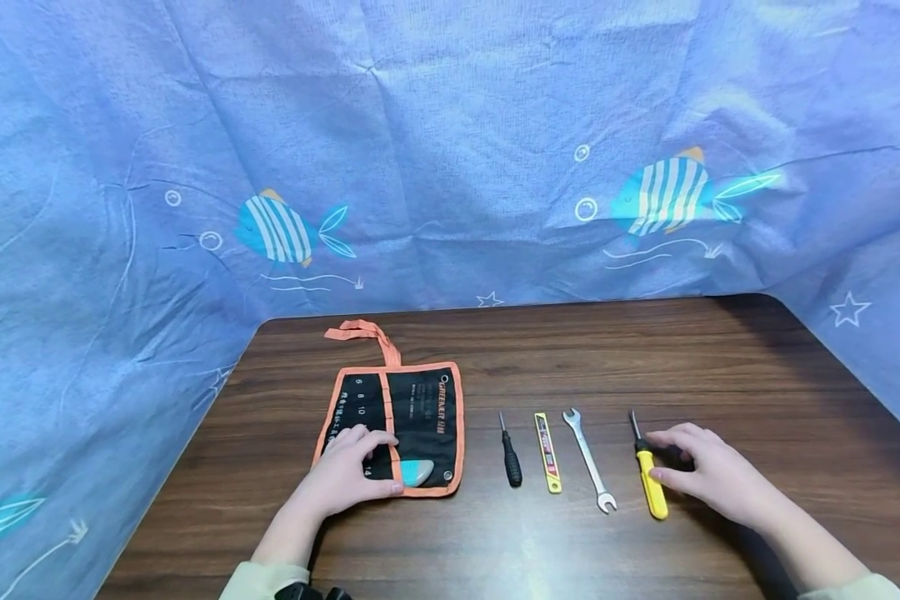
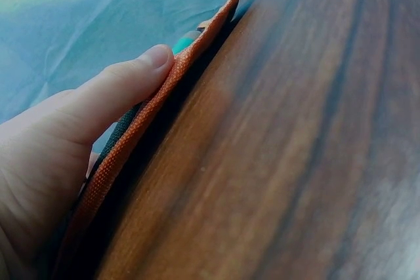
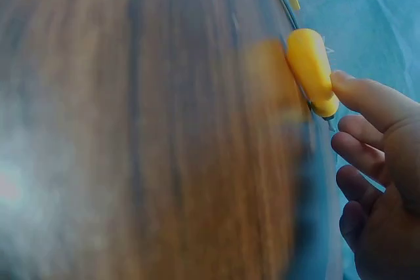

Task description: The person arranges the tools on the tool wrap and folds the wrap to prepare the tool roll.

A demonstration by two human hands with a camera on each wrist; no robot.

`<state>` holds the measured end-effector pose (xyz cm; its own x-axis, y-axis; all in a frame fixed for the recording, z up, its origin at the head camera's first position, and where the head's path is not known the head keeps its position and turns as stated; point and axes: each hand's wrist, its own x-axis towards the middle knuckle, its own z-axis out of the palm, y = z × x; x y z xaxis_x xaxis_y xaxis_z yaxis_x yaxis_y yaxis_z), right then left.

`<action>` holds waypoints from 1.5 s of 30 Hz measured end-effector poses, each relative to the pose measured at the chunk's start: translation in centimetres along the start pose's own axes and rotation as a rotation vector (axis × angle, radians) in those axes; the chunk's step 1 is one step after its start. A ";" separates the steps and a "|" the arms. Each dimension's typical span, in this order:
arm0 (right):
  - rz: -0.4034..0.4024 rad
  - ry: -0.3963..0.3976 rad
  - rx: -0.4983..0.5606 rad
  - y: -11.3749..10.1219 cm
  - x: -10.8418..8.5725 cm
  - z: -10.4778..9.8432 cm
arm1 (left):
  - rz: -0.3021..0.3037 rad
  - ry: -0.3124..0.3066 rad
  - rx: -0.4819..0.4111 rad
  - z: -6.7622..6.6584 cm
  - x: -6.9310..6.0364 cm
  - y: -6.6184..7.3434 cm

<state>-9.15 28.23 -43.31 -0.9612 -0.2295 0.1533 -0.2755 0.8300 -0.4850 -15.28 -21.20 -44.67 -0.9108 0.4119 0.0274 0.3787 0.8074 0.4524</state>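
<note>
My left hand [image 1: 348, 471] rests on a black tool pouch [image 1: 420, 417] with orange trim, spread on the table. Its thumb lies along the pouch's orange edge [image 2: 134, 122] in the left wrist view. Between thumb and forefinger, the teal and grey rounded end of a tool [image 1: 417, 472] sticks out of a pocket; the rest is hidden. At the right, a screwdriver [image 1: 651, 483] with a yellow handle lies on the table, shaft pointing away. My right hand [image 1: 716, 475] is beside it, thumb at the handle and forefinger near the shaft, fingers loosely bent and not closed round it.
Between pouch and yellow screwdriver lie a small black screwdriver [image 1: 512, 458], a yellow blade-like strip [image 1: 548, 454] with a printed label, and a double open-ended wrench [image 1: 589, 460]. An orange tie [image 1: 367, 331] trails from the pouch. A blue fish-print cloth [image 1: 450, 167] hangs behind the wooden table [image 1: 570, 350].
</note>
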 end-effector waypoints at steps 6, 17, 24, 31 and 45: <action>0.044 0.004 0.046 -0.3 0.3 0.1 | 0.016 0.014 -0.005 -0.4 0.1 0.0; 0.007 0.150 -0.007 -0.3 0.3 1.5 | 0.023 0.009 -0.014 -0.1 0.2 0.3; -0.012 0.184 -0.046 -0.3 0.7 0.9 | 0.023 0.009 -0.016 0.0 0.0 0.5; -0.043 0.176 -0.044 -1.1 2.3 0.7 | 0.010 0.003 -0.021 -0.1 -0.2 0.4; -0.119 0.111 0.065 -3.5 5.8 2.1 | 0.000 0.000 -0.018 0.0 -0.2 0.3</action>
<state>-13.76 22.93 -42.54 -0.9149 -0.2640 0.3053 -0.3914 0.7650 -0.5115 -15.01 -21.05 -44.53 -0.9108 0.4120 0.0278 0.3760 0.7996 0.4683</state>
